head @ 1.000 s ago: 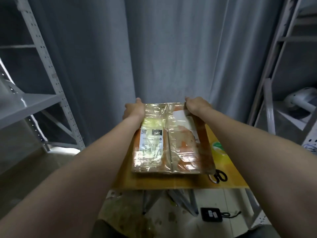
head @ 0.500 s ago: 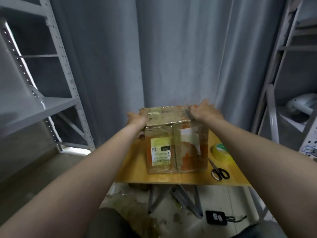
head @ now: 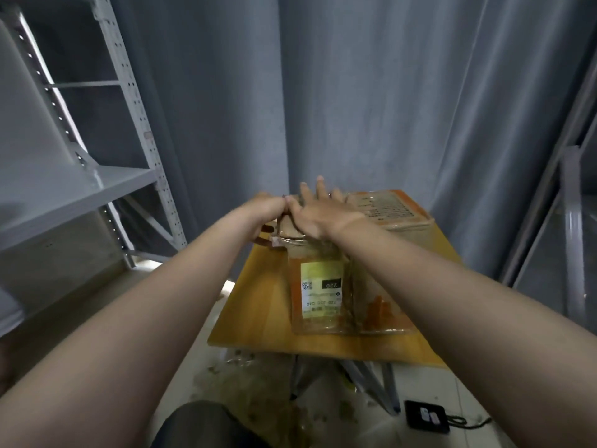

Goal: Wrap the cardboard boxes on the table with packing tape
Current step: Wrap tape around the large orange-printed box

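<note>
A cardboard box [head: 323,295] covered in glossy clear tape stands upright on the small orange table [head: 255,305]. A yellow-white label on its front faces me, and its printed top face [head: 387,205] tilts away. My left hand [head: 266,215] grips the box's top left corner with curled fingers. My right hand [head: 318,208] lies flat on the top near that corner, fingers spread and straight. My right forearm crosses over the box's right side and hides part of it.
Grey metal shelving [head: 97,179] stands close on the left, and another rack frame [head: 570,221] on the right. A grey curtain [head: 355,92] hangs behind the table. On the floor lie a black device with a cable [head: 426,415] and scattered debris.
The box went from lying flat to standing upright, and its top has tilted further away. My right hand slid from the top right corner to the left and flattened.
</note>
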